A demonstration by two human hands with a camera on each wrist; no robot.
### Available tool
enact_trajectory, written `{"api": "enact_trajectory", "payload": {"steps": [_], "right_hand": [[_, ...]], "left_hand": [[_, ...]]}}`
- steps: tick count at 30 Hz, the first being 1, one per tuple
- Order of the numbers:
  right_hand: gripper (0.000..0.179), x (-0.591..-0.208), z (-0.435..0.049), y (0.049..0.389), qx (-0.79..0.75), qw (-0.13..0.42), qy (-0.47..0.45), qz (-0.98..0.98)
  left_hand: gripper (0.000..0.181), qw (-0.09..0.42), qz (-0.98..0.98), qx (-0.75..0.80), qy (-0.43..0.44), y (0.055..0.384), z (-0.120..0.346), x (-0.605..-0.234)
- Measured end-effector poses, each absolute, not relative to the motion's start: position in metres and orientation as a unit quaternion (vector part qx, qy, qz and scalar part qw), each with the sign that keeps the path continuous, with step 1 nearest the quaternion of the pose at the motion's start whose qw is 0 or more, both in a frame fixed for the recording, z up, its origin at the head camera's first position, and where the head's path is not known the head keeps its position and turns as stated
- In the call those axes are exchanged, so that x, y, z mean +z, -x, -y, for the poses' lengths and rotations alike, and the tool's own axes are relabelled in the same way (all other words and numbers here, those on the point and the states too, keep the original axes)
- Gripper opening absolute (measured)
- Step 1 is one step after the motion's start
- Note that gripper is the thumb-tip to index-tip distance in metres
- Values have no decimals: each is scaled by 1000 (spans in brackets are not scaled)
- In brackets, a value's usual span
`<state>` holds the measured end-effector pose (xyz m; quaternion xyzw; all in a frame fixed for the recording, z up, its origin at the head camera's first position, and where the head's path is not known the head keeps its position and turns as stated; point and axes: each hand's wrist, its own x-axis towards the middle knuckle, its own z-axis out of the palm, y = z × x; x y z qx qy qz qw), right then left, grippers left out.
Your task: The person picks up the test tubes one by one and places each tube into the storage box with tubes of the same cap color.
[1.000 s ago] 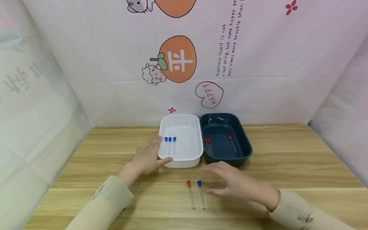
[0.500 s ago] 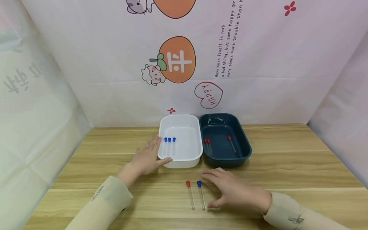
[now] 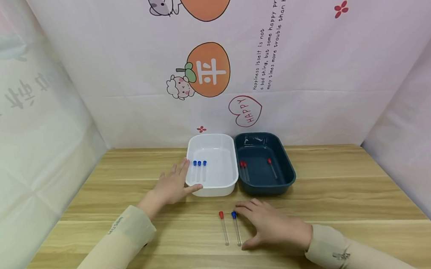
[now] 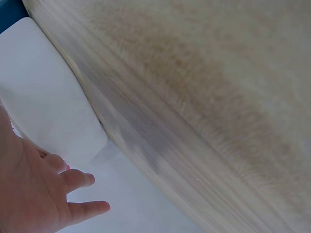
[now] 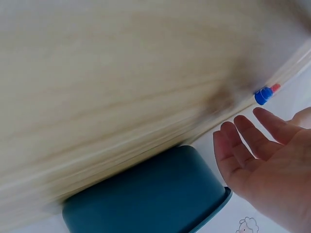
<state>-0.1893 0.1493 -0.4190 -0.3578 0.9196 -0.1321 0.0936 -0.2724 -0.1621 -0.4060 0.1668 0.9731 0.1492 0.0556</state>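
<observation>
The right hand (image 3: 273,227) is laid low over the wooden counter (image 3: 359,198), palm down, with its fingers spread and nearly straight; nothing is gripped. Just beside its fingertips and thumb lies the blue-capped tube (image 3: 236,229), a slim clear tube stopped at its far end with a small blue cap. Whether the thumb tip touches the tube's near end cannot be told. In the right wrist view the blue cap (image 5: 264,95) is seen just beyond the fingertips, with a sliver of red showing behind it. On the far side of that tube from the hand, and parallel to it, lies the red-capped tube (image 3: 223,228), equally slim and clear, its red cap also pointing away from the person.

The left hand (image 3: 171,185) is held flat with straight fingers against the near left corner of the white tray (image 3: 224,147), its thumb along the tray's front wall. Three blue-capped tubes (image 3: 200,170) are laid side by side inside that tray, close to the fingertips. Touching the white tray on its right stands the dark blue tray (image 3: 287,166), just beyond the right hand, with three red-capped tubes (image 3: 244,169) in it.
</observation>
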Motion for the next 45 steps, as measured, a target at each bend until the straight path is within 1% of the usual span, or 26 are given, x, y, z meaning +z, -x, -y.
{"api": "enact_trajectory", "payload": {"steps": [6, 14, 22, 31, 34, 41, 45], "right_hand": [[94, -417, -145, 188, -129, 107, 351, -921], [96, -418, -138, 188, -122, 123, 342, -924], [96, -418, -135, 187, -119, 120, 336, -926], [98, -410, -138, 189, -138, 122, 332, -925], [97, -405, -140, 190, -138, 109, 341, -924], [95, -390, -145, 190, -128, 54, 365, -921], [94, -380, -146, 190, -133, 37, 368, -919]], "left_hand": [[103, 54, -973, 153, -165, 271, 162, -405], [105, 55, -974, 146, -167, 270, 162, -404], [105, 51, -974, 143, -169, 271, 162, -406], [105, 53, -973, 149, -168, 271, 162, -404], [105, 53, -973, 148, -168, 271, 162, -403], [104, 56, -973, 147, -168, 271, 162, -404], [105, 56, -973, 147, -168, 270, 162, -403]]}}
